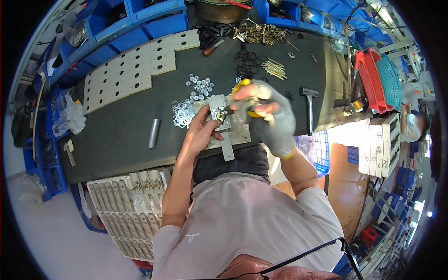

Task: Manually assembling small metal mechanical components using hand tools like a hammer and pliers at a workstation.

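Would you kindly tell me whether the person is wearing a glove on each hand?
No, the right hand wears a grey glove, while the left hand is bare.

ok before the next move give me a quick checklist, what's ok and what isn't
1. Left hand on the light metal block: ok, it is touching the block's left side.
2. Yellow-handled tool in the right hand: ok, held.
3. Tool tip on the brass-coloured round part: cannot tell, the tool is blurred and partly hidden.
4. Both hands gloved: not ok, the right is gloved but the left is bare.
5. Hammer apart from both hands: ok, it lies to their right.
6. Metal cylinder apart from the left hand: ok, it lies to its left.
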Motion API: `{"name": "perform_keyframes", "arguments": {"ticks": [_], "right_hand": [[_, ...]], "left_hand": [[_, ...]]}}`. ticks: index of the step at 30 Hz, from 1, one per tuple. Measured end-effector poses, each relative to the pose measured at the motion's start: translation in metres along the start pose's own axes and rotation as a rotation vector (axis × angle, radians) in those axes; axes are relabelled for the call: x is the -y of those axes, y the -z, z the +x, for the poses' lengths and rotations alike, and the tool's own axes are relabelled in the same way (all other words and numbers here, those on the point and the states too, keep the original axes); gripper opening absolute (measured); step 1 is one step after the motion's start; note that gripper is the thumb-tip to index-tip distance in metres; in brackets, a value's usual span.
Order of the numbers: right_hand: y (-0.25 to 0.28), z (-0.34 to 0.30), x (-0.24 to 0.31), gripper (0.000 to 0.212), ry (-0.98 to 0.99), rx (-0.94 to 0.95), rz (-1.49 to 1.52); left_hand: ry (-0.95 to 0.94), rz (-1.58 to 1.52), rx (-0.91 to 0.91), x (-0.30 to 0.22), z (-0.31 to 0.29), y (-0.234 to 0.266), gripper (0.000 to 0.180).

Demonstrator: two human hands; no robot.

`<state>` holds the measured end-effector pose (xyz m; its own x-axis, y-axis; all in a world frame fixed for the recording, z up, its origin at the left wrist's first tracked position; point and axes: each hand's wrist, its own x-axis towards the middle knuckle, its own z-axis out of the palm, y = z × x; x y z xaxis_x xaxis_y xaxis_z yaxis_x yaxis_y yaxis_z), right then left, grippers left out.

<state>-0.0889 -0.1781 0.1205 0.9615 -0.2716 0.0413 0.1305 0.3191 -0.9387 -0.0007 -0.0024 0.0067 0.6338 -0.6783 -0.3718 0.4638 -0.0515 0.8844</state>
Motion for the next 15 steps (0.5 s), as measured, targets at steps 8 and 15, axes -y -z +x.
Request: {"name": "perform_keyframes", "arguments": {"ticks": [8,15], "right_hand": [[0.002,0.018,-0.017,0.04,-0.074,0.107,-0.05],[0.003,0.025,-0.009,0.048,-0.171,0.272,-0.122]], "left_hand": [[-0.047,0.004,0.058,-0.007,-0.005,0.003,0.048],[-0.009,0.007,0.033,-0.001,0.0,0.004,0.043]]}}
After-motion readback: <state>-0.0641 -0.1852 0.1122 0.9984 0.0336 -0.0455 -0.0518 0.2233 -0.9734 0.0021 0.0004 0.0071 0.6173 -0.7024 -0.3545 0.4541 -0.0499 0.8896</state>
